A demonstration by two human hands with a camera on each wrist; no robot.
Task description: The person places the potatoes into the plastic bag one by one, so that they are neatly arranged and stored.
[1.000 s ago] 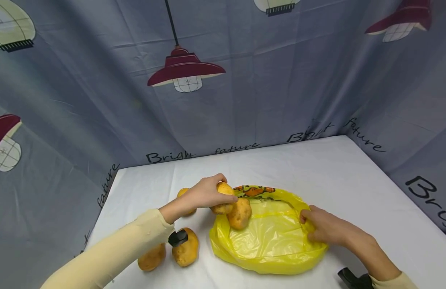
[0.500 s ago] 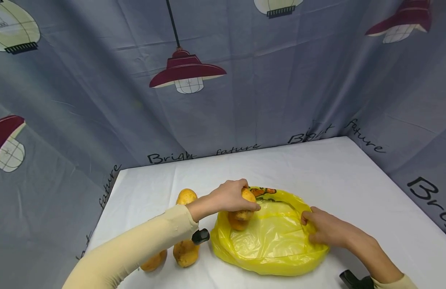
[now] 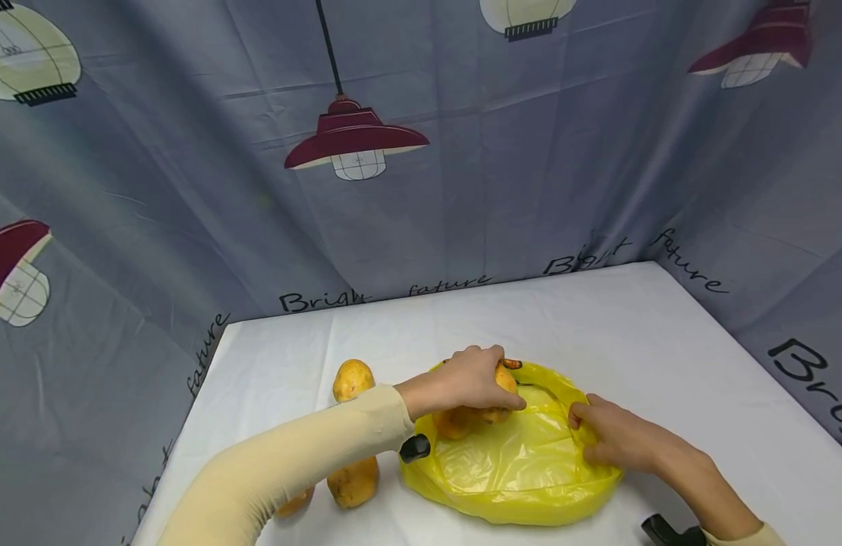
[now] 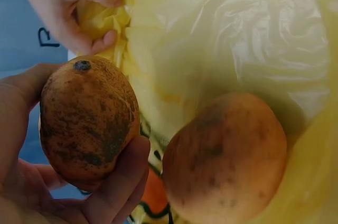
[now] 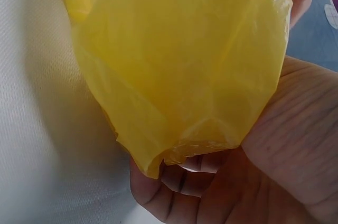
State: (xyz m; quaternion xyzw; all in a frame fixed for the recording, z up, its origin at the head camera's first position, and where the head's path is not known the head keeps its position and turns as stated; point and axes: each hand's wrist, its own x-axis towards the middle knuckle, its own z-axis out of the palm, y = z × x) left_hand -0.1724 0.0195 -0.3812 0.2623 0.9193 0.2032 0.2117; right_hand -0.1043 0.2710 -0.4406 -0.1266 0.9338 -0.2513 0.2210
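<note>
A yellow plastic bag (image 3: 523,500) lies on the table with its mouth spread wide. My left hand (image 3: 465,379) grips a potato (image 4: 87,123) over the far left part of the bag's opening; the left wrist view shows fingers and thumb round its brown-marked skin. Inside the bag another potato (image 4: 227,160) rests against the yellow plastic, partly hidden by my left hand in the head view. On the right side, my right hand (image 3: 615,432) pinches the bag's rim between thumb and fingers. In the right wrist view, bunched plastic covers part of those fingertips.
Left of the bag, one potato (image 3: 353,379) lies farther back. A second potato (image 3: 354,484) and a third potato (image 3: 294,502) lie nearer, partly behind my left sleeve (image 3: 312,447). The white table (image 3: 291,334) meets a grey-blue curtain (image 3: 421,205) at the back.
My left hand has carried its potato rightward, from the bag's left edge to over the opening. The right hand keeps its hold on the rim.
</note>
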